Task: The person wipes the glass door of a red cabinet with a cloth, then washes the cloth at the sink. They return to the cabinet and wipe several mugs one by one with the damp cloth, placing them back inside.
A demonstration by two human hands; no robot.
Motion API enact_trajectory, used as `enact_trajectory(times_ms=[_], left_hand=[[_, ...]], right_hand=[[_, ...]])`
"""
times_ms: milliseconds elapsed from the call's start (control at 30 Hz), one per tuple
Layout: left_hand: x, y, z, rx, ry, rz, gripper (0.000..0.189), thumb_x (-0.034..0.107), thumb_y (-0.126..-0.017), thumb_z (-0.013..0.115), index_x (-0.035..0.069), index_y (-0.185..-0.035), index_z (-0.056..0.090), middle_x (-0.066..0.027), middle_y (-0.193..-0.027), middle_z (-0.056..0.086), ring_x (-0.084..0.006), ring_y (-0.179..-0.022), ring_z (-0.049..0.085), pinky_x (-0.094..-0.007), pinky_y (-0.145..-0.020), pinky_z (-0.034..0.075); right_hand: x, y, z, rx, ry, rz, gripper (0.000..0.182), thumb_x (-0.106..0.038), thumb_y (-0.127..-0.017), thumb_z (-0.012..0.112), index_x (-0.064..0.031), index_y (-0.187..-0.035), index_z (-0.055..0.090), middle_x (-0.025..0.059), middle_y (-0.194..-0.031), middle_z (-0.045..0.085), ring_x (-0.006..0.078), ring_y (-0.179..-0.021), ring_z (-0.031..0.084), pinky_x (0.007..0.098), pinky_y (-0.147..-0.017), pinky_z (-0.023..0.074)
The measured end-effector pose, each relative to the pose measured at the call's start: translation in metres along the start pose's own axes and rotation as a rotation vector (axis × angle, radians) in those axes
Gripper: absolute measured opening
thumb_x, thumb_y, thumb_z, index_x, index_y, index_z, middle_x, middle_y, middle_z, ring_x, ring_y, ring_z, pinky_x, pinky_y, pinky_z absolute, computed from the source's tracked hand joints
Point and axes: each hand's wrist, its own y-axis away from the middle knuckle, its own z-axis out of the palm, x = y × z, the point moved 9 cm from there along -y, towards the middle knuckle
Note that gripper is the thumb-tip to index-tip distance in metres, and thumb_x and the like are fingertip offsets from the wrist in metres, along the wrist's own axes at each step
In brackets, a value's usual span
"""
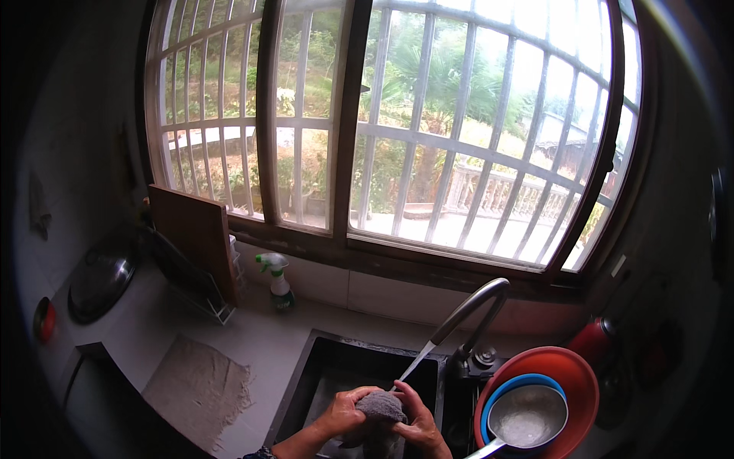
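Both hands hold a wet grey cloth (381, 406) over the black sink (321, 367). My left hand (343, 414) grips its left side. My right hand (421, 421) has the right side, with the index finger raised near the water. From the spout of the curved metal faucet (467, 307), a stream of water (416, 362) runs down to the cloth between the hands. The lower part of the cloth hangs into the sink and is hard to make out.
Right of the sink, a red basin (584, 396) holds a blue basin (487, 404) and a metal ladle (527, 416). A frayed grey cloth (198, 387) lies on the left counter. Behind are a spray bottle (279, 287), a wooden cutting board (192, 235) and a dark wok lid (103, 281).
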Motion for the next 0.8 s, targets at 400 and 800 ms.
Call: enact_trajectory(times_ms=[400, 800], left_hand=[[0.043, -0.008, 0.008, 0.001, 0.659, -0.043, 0.043, -0.008, -0.068, 0.056, 0.002, -0.110, 0.058, -0.0091, -0.102, 0.061, -0.0178, -0.097, 0.060, -0.0316, -0.092, 0.047], [-0.148, -0.026, 0.054, -0.111, 1.171, -0.578, 0.075, 0.064, -0.088, 0.032, 0.003, -0.128, 0.046, -0.0190, -0.131, 0.048, -0.0366, -0.123, 0.043, -0.0580, -0.100, 0.033]], right_hand=[[0.170, -0.001, -0.008, 0.168, -0.526, 0.386, 0.085, -0.023, -0.065, 0.083, -0.0080, -0.136, 0.038, 0.0100, -0.129, 0.050, 0.0218, -0.112, 0.053, 0.0353, -0.099, 0.0413], [0.070, -0.022, -0.031, 0.210, -0.212, -0.061, 0.077, -0.014, -0.064, 0.077, -0.0086, -0.133, 0.042, 0.0112, -0.131, 0.049, 0.0258, -0.120, 0.049, 0.0412, -0.104, 0.0374]])
